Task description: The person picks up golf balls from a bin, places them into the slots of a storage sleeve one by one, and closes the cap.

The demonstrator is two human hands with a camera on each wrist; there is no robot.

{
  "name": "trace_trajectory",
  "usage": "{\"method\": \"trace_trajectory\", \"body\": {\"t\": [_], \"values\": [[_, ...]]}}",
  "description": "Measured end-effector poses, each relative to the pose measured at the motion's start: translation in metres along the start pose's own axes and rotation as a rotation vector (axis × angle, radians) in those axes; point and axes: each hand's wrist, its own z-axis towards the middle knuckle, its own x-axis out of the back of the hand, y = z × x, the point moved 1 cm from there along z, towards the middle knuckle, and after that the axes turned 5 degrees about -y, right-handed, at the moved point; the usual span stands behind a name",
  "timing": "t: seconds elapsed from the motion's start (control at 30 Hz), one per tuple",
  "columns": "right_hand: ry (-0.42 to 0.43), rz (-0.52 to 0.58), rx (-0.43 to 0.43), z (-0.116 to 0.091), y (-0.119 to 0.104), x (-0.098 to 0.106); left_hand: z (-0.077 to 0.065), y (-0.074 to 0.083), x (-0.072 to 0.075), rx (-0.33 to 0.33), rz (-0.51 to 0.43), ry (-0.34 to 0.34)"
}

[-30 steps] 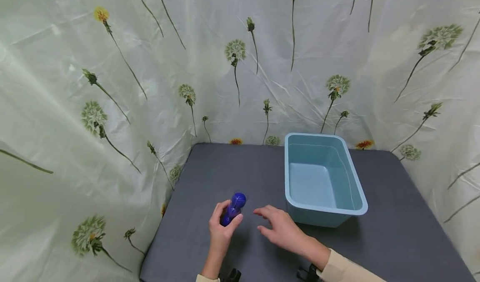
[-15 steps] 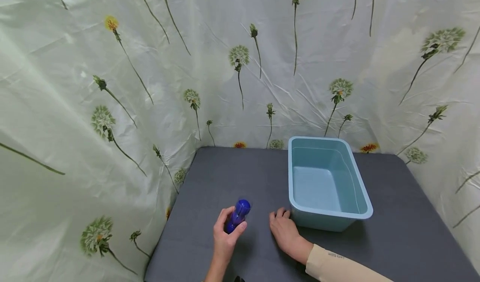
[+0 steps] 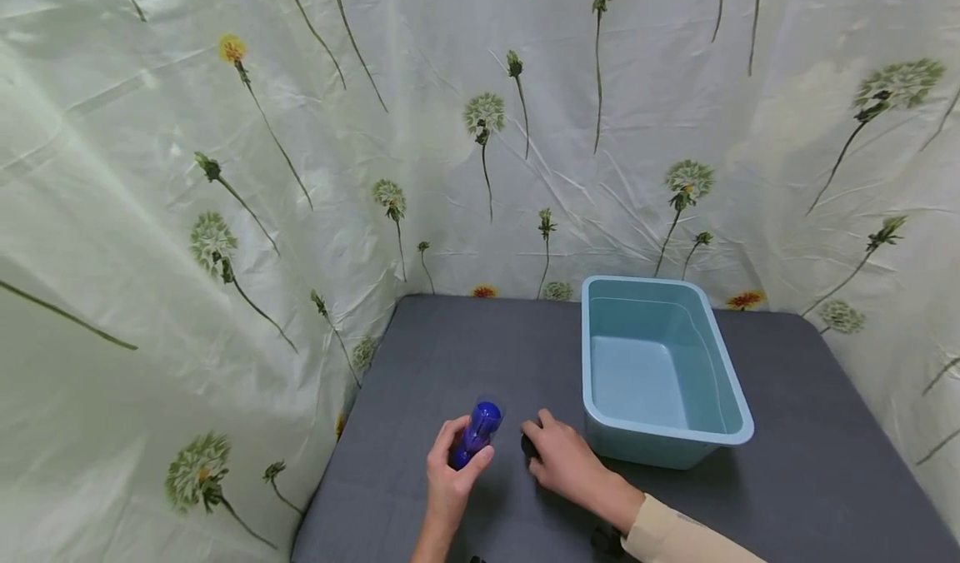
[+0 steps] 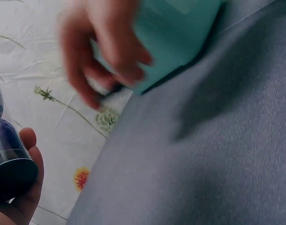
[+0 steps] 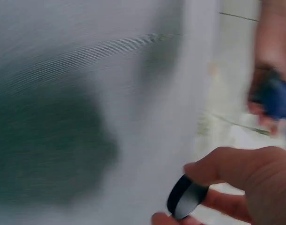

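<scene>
Blue balls show through a clear cylindrical tube (image 3: 480, 431), which my left hand (image 3: 447, 478) grips between thumb and fingers, tilted above the table. In the left wrist view the tube's dark end (image 4: 14, 178) faces the camera. My right hand (image 3: 570, 459) pinches a round black lid (image 5: 186, 197) by its edge, thumb on one side and fingers on the other. The lid is partly covered by the fingers in the head view. Both hands are close together, the lid a short way right of the tube.
A light blue plastic bin (image 3: 652, 434) stands on the right of the table, just beyond my right hand. The grey-covered table (image 3: 450, 346) meets a flower-printed curtain (image 3: 420, 113) at its back and sides.
My right hand, first with nothing in its fingers, went down to the table beside the bin and has come up leftward with the black lid. My left hand still holds the tube.
</scene>
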Motion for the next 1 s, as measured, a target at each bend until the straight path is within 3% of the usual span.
{"method": "trace_trajectory", "body": {"t": [0.17,0.33,0.53,0.73,1.0], "values": [[0.078,0.209,0.004,-0.003,-0.022,0.031,-0.002,-0.019,0.008,0.03,0.048,0.005],[0.21,0.342,-0.021,-0.009,-0.036,0.062,-0.004,-0.022,0.016,0.003,0.061,-0.019],[0.182,0.535,0.021,-0.014,-0.043,0.09,-0.005,-0.016,0.02,-0.023,0.088,-0.117],[0.103,0.519,0.197,-0.013,-0.048,0.098,-0.003,-0.007,0.024,-0.078,0.118,-0.232],[0.06,0.461,0.33,-0.005,-0.055,0.099,-0.009,0.001,0.04,-0.093,0.172,-0.235]]}}
